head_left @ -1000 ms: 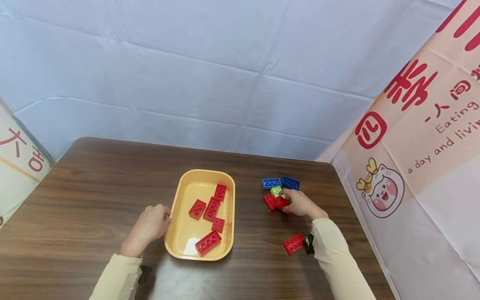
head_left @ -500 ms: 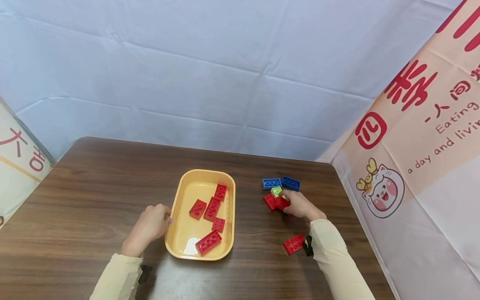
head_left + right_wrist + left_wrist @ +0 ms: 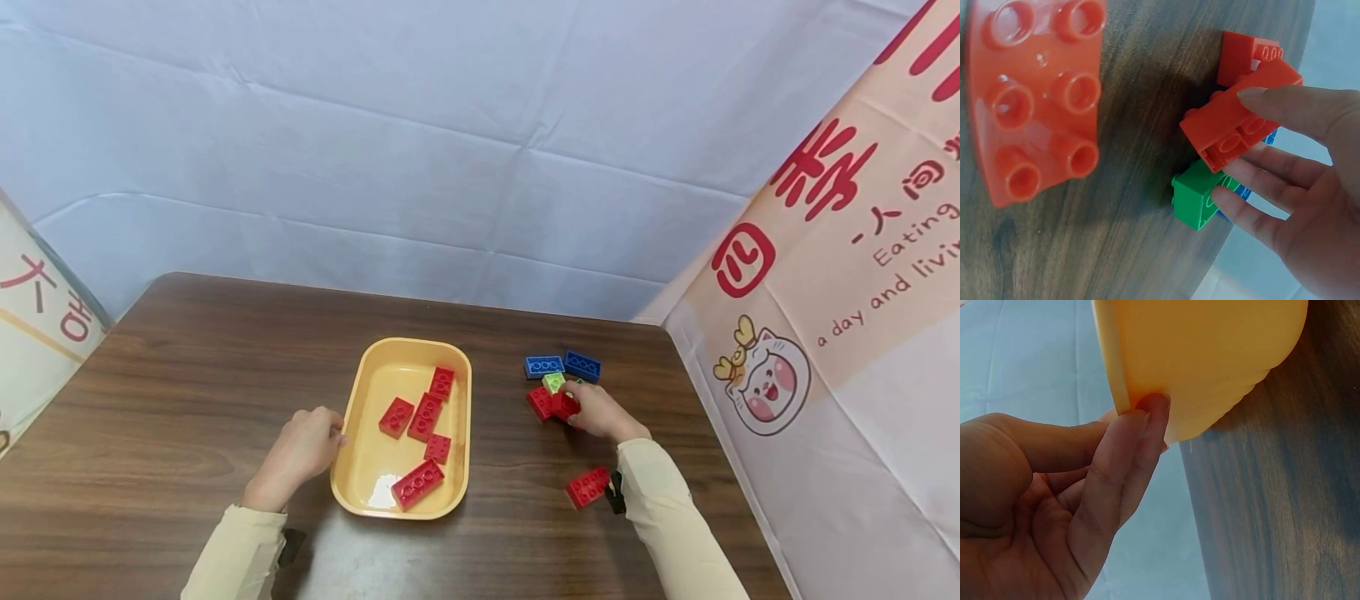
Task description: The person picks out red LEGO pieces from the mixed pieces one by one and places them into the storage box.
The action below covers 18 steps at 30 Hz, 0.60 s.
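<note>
With thumb and fingers, my left hand pinches the left rim of a yellow plastic tray; the left wrist view shows the tray wall between them. Over to the right, my right hand holds a red toy building brick, thumb on one side and fingers behind. That brick is tilted, with its hollow underside partly facing the right wrist camera. Right beside the fingers is a green brick, mostly hidden by the hand in the head view. Another red brick lies just left of the held one.
Several red bricks lie in the tray. Two blue bricks and a light green brick sit beyond my right hand. A red brick lies by my right wrist. Fabric hangs behind the wooden table.
My right hand and wrist have shifted slightly to the left, at the red brick. The left hand, tray and other bricks stay where they were.
</note>
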Motion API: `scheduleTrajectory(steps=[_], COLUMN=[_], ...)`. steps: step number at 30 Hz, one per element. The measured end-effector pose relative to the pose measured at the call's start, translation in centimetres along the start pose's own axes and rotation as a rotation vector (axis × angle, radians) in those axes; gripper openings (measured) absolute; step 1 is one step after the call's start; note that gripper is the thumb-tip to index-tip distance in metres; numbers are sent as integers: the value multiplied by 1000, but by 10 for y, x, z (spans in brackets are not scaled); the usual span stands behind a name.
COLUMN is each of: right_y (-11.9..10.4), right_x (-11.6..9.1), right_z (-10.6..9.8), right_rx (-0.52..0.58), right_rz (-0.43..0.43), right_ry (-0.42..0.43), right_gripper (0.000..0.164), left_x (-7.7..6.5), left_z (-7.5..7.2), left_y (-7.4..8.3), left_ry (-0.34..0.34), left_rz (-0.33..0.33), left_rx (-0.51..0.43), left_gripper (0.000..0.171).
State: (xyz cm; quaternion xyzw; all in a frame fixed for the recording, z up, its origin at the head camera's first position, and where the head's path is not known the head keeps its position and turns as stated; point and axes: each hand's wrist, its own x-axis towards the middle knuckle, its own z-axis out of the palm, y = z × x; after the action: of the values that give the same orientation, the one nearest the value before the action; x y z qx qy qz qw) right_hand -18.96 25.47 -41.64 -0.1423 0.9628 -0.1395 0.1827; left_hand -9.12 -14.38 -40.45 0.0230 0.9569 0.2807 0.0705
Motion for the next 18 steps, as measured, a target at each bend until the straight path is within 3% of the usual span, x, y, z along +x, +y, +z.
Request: scheduleTrajectory(steps=[18], right_y=[1], right_x=[-4], right_z=[-2], right_rx=[6], right_rz=[11], right_ry=[-9], right_gripper=[47], left_x=[-1], left_z=[0], left_y=[0], left_ry=[8], left_rz=[12], left_rx=[-7], left_gripper=[4])
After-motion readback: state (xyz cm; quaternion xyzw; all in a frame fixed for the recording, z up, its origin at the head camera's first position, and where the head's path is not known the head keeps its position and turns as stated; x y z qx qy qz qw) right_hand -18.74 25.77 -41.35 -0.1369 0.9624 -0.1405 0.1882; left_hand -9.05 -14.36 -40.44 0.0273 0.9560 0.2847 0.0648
